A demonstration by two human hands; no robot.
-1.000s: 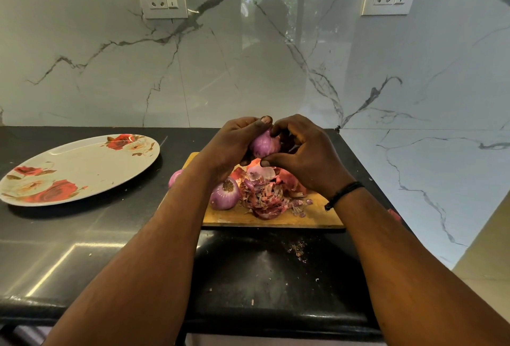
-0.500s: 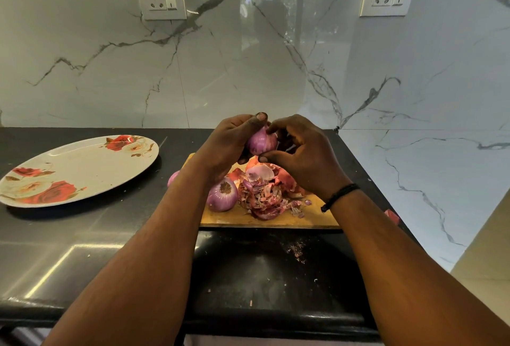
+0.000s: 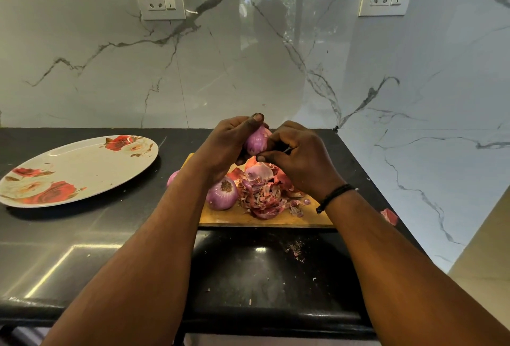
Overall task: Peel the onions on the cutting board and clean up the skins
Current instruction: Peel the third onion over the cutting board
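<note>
An onion (image 3: 256,142) is held above the cutting board (image 3: 265,220), the landmark for everything here. It is gripped by the curled fingers (image 3: 258,117) of the left hand (image 3: 229,144), while the thumb and forefinger of the right hand (image 3: 299,159) are pinched together at its near side, apparently on a flap of skin; what exactly is pinched cannot be made out. The surface shown between the hands looks smooth and purple, so this onion is judged nearly peeled.

On the board, directly below the hands, a heap of loose skins (image 3: 266,193) is piled. At the board's left side a peeled onion (image 3: 222,193) is set, root end up, and another onion (image 3: 173,177) is partly hidden behind the left forearm at the board's left edge.

Small flakes (image 3: 295,249) are scattered on the table (image 3: 110,240) in front of the board, and a red scrap (image 3: 389,216) lies to its right. A flowered plate (image 3: 77,171) is placed well to the left of the board.

Peeling is judged close to done; the clearing of skins is not yet begun.
</note>
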